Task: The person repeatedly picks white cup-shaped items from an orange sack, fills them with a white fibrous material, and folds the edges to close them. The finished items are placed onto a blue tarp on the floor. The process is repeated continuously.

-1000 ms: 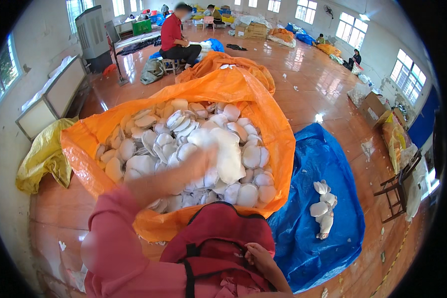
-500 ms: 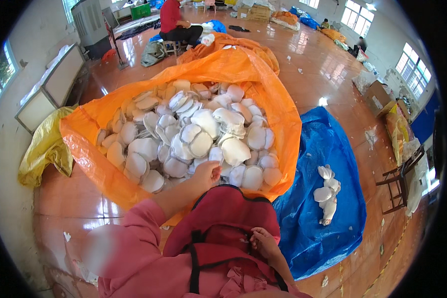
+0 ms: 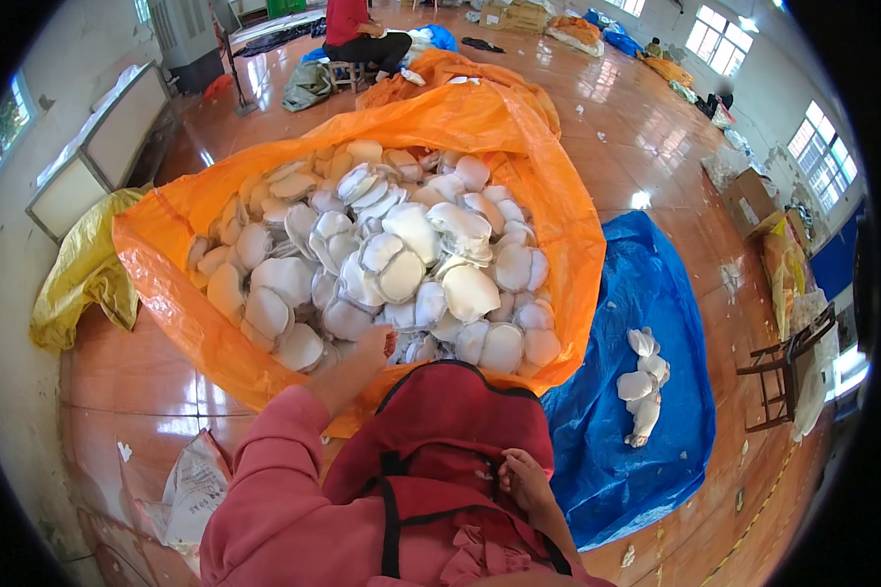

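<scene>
A large orange woven-plastic sack (image 3: pixel 220 161) lies spread open before me, heaped with round white fabric pads (image 3: pixel 398 277), many in stacks. My left hand (image 3: pixel 374 344) is over the near edge of the heap, its fingers curled in. Whether it holds anything is hidden. In front of my dark red apron (image 3: pixel 440 416), my right hand (image 3: pixel 521 479) rests with bent fingers close together; what is between them, if anything, is too small to make out. On the blue sheet (image 3: pixel 646 269) to the right lies a small cluster of white pads (image 3: pixel 638 386).
A white sack (image 3: pixel 194 489) lies on the floor at lower left, and a yellow sack (image 3: pixel 86 269) beside the orange one. A wooden chair (image 3: pixel 778 377) stands at right. Farther off, a person in red (image 3: pixel 347 29) sits on a stool. Cardboard boxes (image 3: pixel 749 203) line the right wall.
My left hand has moved left along the near edge of the heap. My right hand stays by the apron. The view has shifted slightly, and the white sack at lower left shows more.
</scene>
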Demonstrator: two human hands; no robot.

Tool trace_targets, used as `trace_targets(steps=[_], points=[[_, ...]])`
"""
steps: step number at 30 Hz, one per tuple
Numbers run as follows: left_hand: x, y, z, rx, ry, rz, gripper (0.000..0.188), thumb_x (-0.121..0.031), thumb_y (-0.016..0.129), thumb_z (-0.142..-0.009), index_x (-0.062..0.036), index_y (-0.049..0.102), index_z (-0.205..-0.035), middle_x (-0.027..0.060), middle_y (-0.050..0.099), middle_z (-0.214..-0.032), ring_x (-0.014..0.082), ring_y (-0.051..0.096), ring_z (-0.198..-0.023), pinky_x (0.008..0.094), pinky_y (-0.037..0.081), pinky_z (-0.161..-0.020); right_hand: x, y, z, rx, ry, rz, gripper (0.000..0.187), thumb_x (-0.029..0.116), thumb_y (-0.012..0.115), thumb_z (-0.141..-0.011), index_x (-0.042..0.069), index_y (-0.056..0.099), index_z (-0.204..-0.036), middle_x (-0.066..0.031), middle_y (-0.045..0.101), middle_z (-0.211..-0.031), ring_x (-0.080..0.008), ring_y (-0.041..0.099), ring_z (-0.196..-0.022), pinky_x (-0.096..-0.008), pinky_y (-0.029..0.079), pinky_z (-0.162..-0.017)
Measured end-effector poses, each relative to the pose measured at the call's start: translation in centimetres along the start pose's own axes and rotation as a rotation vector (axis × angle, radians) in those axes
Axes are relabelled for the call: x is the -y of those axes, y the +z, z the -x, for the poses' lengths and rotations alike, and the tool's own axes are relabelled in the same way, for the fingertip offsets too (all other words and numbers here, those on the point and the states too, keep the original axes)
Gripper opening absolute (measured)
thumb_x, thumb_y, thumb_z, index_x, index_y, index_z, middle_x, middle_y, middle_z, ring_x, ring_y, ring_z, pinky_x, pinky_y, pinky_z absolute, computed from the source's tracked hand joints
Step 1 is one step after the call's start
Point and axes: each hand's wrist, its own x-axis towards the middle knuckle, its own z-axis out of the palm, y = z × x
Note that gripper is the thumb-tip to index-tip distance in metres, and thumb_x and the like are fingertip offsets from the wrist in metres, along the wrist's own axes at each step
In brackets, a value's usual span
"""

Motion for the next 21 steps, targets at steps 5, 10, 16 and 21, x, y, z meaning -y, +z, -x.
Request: trace_targets(steps=[5, 10, 16, 21], points=[[-1.1, -2.0, -5.4, 0.01, 0.071, -0.032, 0.017, -0.023, 0.063, -0.087, -0.0079, 0.06, -0.081, 0.0046, 0.058, -0.069, 0.0141, 0.054, -0.055, 0.0294, 0.043, -0.047, 0.1, 0.3, -0.2, 0.01, -0.007, -0.025, 0.018, 0.016, 0.051, -0.099, 0.009, 0.053, -0.115, -0.0086, 0.061, -0.078, -0.0163, 0.054, -0.058, -0.0283, 0.044, -0.054], [-3.6, 1.8, -3.2, -0.079, 0.268, -0.21, 0.032, -0.037, 0.071, -0.083, -0.0063, 0.06, -0.082, 0.0069, 0.058, -0.075, 0.0183, 0.055, -0.062, 0.0327, 0.044, -0.05, 0.0, 0.4, 0.3, -0.039, -0.031, -0.054, 0.017, 0.015, 0.05, -0.099, 0.009, 0.053, -0.115, -0.0083, 0.061, -0.078, -0.0161, 0.053, -0.057, -0.0283, 0.044, -0.054], [-5.3, 5.1, -3.6, -0.223, 0.091, -0.329, 0.041, -0.036, 0.075, -0.082, -0.0063, 0.059, -0.104, 0.0098, 0.055, -0.103, 0.0229, 0.056, -0.089, 0.0379, 0.048, -0.061, 0.4, 0.9, 0.4, -0.042, -0.051, -0.038, 0.016, 0.015, 0.05, -0.099, 0.01, 0.053, -0.114, -0.0077, 0.06, -0.078, -0.0152, 0.051, -0.056, -0.0276, 0.043, -0.052], [-3.7, 5.6, -7.3, -0.222, 0.099, -0.177, 0.043, -0.034, 0.075, -0.082, -0.007, 0.058, -0.111, 0.0096, 0.057, -0.1, 0.0237, 0.055, -0.084, 0.0407, 0.049, -0.064, 0.0, 0.6, 0.5, -0.033, -0.07, -0.046, 0.015, 0.014, 0.051, -0.098, 0.011, 0.053, -0.113, -0.0065, 0.06, -0.075, -0.0145, 0.051, -0.055, -0.0267, 0.042, -0.051]])
